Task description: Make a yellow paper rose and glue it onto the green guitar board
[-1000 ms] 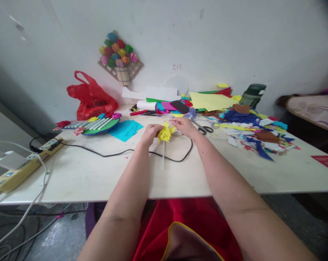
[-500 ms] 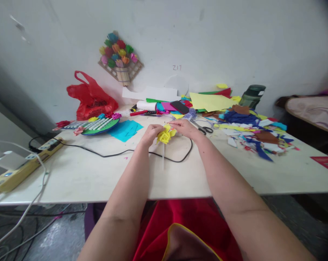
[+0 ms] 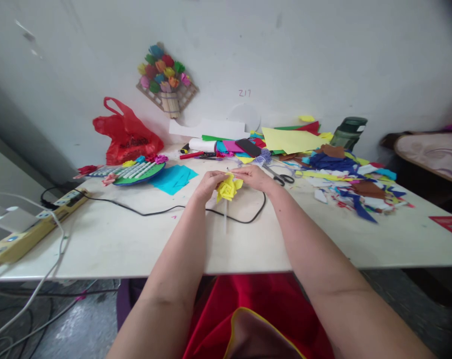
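Between my hands, above the middle of the table, is a yellow paper flower (image 3: 228, 188) with layered petals. My left hand (image 3: 212, 182) is closed on its left side, the fingertips partly hidden behind the petals. At the upper right edge of the flower, the fingers of my right hand (image 3: 254, 175) are pinched together on a petal. A pale, translucent stick (image 3: 225, 219) lies below the flower, its upper end hidden by the petals; whether the two are joined I cannot tell. A black cable (image 3: 244, 221) loops across the table around this spot.
Scissors (image 3: 279, 175) lie right of my right hand, beside a heap of paper scraps (image 3: 360, 187). Blue paper squares (image 3: 173, 179), a green board with paper flowers (image 3: 139, 174), a red bag (image 3: 126, 137) and a power strip (image 3: 35, 229) are at left. A green bottle (image 3: 348, 133) stands behind.
The flower has turned slightly between my fingers, and its petals show a little more clearly. Both hands stay in nearly the same place.
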